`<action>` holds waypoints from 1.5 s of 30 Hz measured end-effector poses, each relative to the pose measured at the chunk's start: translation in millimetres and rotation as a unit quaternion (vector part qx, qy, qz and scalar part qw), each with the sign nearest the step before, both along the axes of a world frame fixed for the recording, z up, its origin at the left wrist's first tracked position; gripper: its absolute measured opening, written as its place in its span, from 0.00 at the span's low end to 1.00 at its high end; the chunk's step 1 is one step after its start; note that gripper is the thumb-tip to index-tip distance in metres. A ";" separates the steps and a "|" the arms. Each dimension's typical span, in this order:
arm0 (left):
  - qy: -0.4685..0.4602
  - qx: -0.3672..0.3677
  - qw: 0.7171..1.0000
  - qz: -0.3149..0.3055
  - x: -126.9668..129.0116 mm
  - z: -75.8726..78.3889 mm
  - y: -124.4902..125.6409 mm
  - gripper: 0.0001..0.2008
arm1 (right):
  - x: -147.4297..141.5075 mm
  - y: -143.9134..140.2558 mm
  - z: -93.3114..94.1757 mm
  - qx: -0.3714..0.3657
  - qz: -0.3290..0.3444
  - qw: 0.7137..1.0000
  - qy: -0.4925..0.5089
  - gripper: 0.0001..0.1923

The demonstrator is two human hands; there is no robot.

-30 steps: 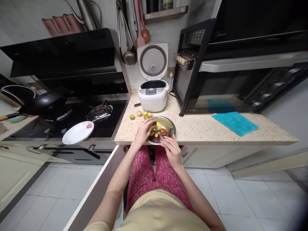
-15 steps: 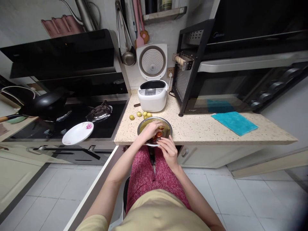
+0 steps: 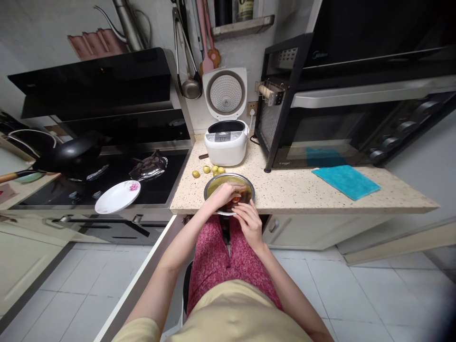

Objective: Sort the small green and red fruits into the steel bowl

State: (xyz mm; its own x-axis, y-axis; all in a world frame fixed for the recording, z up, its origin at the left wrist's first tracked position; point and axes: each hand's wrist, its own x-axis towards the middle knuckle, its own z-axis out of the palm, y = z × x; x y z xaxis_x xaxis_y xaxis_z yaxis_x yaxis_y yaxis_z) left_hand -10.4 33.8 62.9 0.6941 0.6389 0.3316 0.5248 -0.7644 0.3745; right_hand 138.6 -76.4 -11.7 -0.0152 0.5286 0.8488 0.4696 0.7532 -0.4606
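Observation:
A round metal bowl (image 3: 251,183) sits at the counter's front edge, with glossy red and brownish pieces (image 3: 235,200) inside, too small to name. My left hand (image 3: 224,194) reaches over its left side, fingers bent together and pointing down at the pieces; what they pinch, if anything, is hidden. At the bowl's near right rim is my right hand (image 3: 249,221), its fingers stretched out over the inside and close to the left fingertips. Just behind the bowl lie several small yellow-green round fruits (image 3: 214,169).
A white rice cooker (image 3: 226,149) with raised lid stands behind the fruits. To the left are a white plate (image 3: 116,199) at the stove's edge and a black wok (image 3: 76,152). A blue cloth (image 3: 347,183) lies right, before the oven (image 3: 327,133).
My left fingers have dipped slightly lower over the red pieces, and the yellow-brown bit at their tips is no longer clearly seen. My right hand stays nearly still. The view has shifted slightly.

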 end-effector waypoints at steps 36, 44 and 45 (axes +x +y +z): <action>-0.124 0.036 0.929 0.346 -114.4 -38.2 33.4 0.12 | -2.5 -1.7 -0.2 -0.007 -0.007 1.000 -0.003 0.11; -0.206 0.072 0.928 0.302 -102.5 -23.8 -4.5 0.16 | -3.2 -0.8 -1.8 0.001 -0.016 1.000 -0.002 0.11; -0.210 0.080 0.932 0.284 -99.0 -19.7 -11.0 0.17 | -3.3 -0.8 -2.0 0.001 -0.017 1.000 -0.003 0.10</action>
